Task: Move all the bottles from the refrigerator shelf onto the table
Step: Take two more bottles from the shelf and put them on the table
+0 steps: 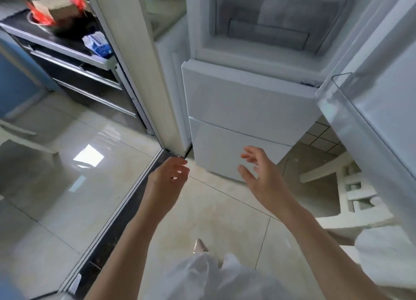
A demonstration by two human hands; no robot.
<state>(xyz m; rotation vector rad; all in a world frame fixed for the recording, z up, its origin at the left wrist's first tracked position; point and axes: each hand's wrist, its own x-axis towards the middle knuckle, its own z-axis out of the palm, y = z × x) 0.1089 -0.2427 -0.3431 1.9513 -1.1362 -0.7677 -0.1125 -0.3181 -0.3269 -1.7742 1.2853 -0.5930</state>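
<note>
Glossy tiled floor (56, 187), white chair (351, 187)

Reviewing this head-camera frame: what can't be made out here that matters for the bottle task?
- Bottles: none visible; the refrigerator upper shelves are cut off by the top edge.
- Frosted drawer: translucent front blurs its contents.
- Table: not identifiable in this view.
- Open door bin: clear wall, contents unclear.
- Left hand and right hand: both open, holding nothing.

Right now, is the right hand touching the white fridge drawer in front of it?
Cannot tell. In the head view the right hand, fingers spread and empty, overlaps the lower drawer front, but one view cannot show whether a gap lies between them.
</note>
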